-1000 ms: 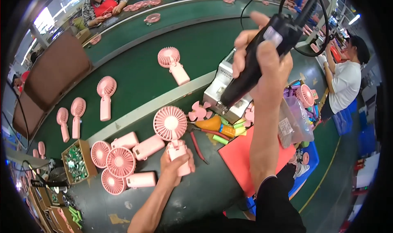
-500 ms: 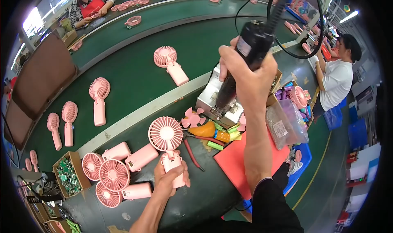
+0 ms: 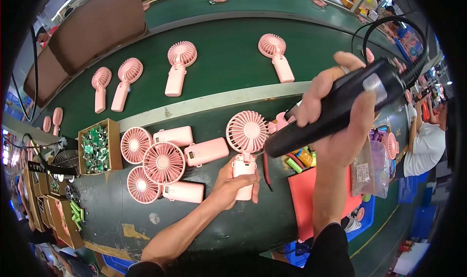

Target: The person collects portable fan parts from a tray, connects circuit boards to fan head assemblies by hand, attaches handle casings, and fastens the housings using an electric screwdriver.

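My left hand (image 3: 226,187) is wrapped round the handle of a pink handheld fan (image 3: 249,132), whose round caged head points away from me. In my right hand (image 3: 336,148) is a black electric screwdriver (image 3: 335,106), tilted with its lower end toward the left. That end is close to the right side of the fan's head; its bit cannot be made out, nor whether it touches. Left of the held fan, several pink fans lie in a cluster, among them a fan with an open grille (image 3: 164,163) and a loose handle (image 3: 206,152).
A cardboard box of green circuit boards (image 3: 116,145) stands at the left. Beyond a pale rail (image 3: 165,112), more fans lie on the green conveyor belt (image 3: 224,58). Beside my right forearm are a red pad (image 3: 304,199) and plastic bags (image 3: 372,172). A person in white (image 3: 428,148) sits at the right.
My right hand has brought the screwdriver away from the metal box toward the held fan, tilting it over. My left hand keeps its grip. The view has shifted, so the scene sits differently.
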Demonstrator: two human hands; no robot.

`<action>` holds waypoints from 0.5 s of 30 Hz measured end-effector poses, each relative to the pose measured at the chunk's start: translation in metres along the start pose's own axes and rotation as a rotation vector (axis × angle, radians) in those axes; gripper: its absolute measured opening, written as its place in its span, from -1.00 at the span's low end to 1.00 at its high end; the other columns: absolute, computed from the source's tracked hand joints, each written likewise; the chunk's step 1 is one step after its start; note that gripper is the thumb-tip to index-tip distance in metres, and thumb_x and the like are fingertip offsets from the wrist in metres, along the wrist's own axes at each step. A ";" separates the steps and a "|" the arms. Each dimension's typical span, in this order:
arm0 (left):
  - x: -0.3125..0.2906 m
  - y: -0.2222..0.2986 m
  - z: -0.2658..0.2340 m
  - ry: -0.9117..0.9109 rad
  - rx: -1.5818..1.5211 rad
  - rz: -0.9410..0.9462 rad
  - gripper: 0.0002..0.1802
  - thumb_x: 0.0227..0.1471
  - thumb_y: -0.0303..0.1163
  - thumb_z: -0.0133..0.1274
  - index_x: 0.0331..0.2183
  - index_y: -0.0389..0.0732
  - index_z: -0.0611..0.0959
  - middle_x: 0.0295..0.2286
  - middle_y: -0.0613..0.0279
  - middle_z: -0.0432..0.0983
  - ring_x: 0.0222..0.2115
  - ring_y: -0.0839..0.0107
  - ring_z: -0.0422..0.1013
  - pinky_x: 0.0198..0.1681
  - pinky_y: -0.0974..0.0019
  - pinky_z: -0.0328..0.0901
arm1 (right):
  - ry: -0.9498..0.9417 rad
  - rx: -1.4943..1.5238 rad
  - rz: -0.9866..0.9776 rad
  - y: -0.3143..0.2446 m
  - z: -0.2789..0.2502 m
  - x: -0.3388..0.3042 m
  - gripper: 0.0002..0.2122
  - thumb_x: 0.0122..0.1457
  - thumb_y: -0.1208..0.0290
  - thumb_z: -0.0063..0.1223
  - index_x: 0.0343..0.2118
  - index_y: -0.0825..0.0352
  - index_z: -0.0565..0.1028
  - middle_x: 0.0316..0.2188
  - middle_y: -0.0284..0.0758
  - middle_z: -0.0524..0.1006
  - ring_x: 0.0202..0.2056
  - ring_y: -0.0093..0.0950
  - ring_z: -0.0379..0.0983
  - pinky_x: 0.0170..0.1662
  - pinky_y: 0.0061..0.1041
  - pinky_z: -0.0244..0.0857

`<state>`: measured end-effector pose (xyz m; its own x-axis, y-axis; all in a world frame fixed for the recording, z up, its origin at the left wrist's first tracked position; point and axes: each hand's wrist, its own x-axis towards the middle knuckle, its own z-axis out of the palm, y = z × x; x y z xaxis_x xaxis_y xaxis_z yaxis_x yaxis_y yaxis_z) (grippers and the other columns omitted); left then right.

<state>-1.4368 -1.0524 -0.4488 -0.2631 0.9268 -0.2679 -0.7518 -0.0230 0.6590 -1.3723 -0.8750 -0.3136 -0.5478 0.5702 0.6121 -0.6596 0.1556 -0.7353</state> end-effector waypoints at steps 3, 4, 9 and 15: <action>-0.001 -0.002 -0.004 -0.017 -0.016 0.020 -0.62 -0.03 -0.61 0.01 -0.13 -0.28 0.34 -0.44 0.11 0.39 -0.60 0.31 0.45 -0.64 0.27 0.39 | -0.018 -0.101 0.037 0.001 0.030 -0.016 -0.32 0.17 -0.07 -0.01 0.09 0.46 0.13 -0.41 -0.23 0.39 -0.60 -0.50 0.38 -0.54 -0.49 0.40; -0.001 -0.001 -0.003 -0.030 -0.016 0.012 -0.64 -0.03 -0.62 0.01 -0.14 -0.28 0.34 -0.44 0.12 0.39 -0.60 0.32 0.45 -0.65 0.27 0.39 | -0.041 -0.120 0.056 -0.001 0.036 -0.020 -0.29 0.14 -0.08 0.03 0.09 0.46 0.12 -0.42 -0.24 0.39 -0.59 -0.50 0.40 -0.52 -0.49 0.42; -0.003 0.000 -0.002 -0.036 0.005 -0.003 -0.65 -0.03 -0.64 0.00 -0.15 -0.29 0.35 -0.43 0.15 0.39 -0.60 0.32 0.45 -0.65 0.28 0.39 | -0.070 -0.141 0.131 -0.006 0.048 -0.028 -0.25 0.06 -0.06 0.16 0.08 0.42 0.10 -0.43 -0.24 0.40 -0.58 -0.48 0.42 -0.49 -0.49 0.44; -0.003 0.001 0.001 0.005 0.009 0.027 -0.62 -0.04 -0.64 -0.01 -0.13 -0.31 0.35 -0.43 0.14 0.39 -0.60 0.33 0.45 -0.65 0.28 0.39 | -0.043 -0.152 0.100 -0.003 0.047 -0.028 -0.26 0.05 -0.05 0.18 0.08 0.42 0.12 -0.42 -0.24 0.41 -0.58 -0.48 0.42 -0.48 -0.48 0.44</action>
<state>-1.4362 -1.0545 -0.4467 -0.2869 0.9239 -0.2533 -0.7386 -0.0449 0.6726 -1.3797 -0.9294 -0.3150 -0.6304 0.5543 0.5435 -0.5176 0.2217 -0.8264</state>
